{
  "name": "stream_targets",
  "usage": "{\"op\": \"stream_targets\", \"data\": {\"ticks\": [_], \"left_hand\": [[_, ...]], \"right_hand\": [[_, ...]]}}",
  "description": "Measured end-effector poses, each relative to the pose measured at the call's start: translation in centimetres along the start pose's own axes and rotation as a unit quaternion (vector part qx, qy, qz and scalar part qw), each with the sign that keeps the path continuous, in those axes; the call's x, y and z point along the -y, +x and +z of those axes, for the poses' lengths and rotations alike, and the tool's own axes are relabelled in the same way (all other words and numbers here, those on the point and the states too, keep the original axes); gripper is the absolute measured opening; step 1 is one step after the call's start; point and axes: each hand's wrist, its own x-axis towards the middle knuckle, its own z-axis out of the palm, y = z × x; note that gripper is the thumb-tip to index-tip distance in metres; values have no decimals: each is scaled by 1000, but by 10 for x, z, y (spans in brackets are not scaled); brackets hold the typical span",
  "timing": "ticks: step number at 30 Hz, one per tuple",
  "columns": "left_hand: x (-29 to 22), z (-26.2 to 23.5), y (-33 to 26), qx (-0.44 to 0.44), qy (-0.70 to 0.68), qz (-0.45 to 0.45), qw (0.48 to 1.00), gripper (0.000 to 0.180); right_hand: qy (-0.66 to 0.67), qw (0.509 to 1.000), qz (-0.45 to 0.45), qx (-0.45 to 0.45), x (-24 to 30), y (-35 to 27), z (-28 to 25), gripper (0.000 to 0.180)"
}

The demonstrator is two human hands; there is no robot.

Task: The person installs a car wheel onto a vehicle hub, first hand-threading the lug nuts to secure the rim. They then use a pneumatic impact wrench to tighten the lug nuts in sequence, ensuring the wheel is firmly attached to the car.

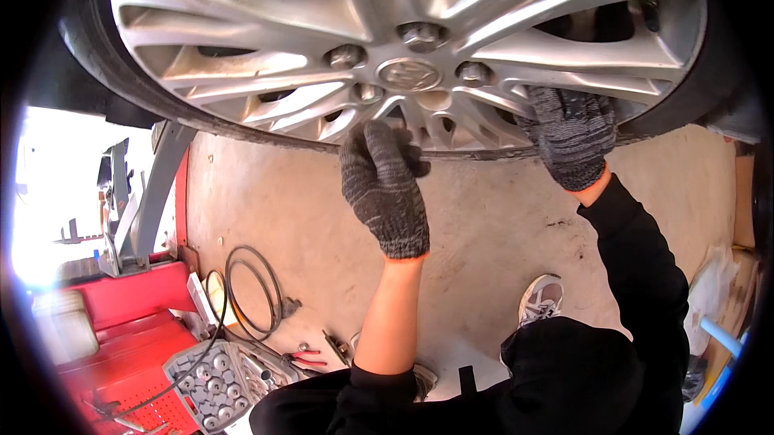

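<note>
clearly, a silver multi-spoke alloy wheel (367,16) fills the upper part of the view, ringed by its black tyre (121,72), with the concrete floor (484,217) showing below it. around the round emblem-bearing centre cap (409,74) sit several hex lug nuts (346,56), seated in their recesses. the left hand (384,189), in a grey marled knit glove with an orange cuff edge, is raised palm-side toward the wheel, just below the lower-left nut; its fingers are bent and close together, and whether they pinch anything or touch the spokes, i cannot tell. the right hand (571,141), gloved alike, is at the lower right of the wheel, fingers side by side and laid up over the rim edge and spoke ends; whether the fingertips curl around the metal is hidden. the left forearm is bare below a pushed-up black sleeve, while the right sleeve reaches nearly to the glove. at lower left are a red metal cabinet (137,342), a moulded grey tray (179,366) of round metal pieces, a looped black cable (228,282) and red-handled pliers (306,360). a light sneaker (541,298) stands on the floor.
</note>
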Motion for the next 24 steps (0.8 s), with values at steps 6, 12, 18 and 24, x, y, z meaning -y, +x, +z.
{"op": "stream_targets", "data": {"ticks": [6,12,18,24], "left_hand": [[19,3,29,-56,106,111,987,19],[27,4,33,-77,214,239,944,21],[35,2,48,-117,305,399,857,21],[14,15,30,-111,64,118,985,18]], "right_hand": [[41,998,-2,41,-2,1,-5,68],[34,999,7,22,-1,-2,-3,75],[20,999,6,42,-2,-3,-4,75],[41,999,10,14,-1,-1,-4,70]]}}
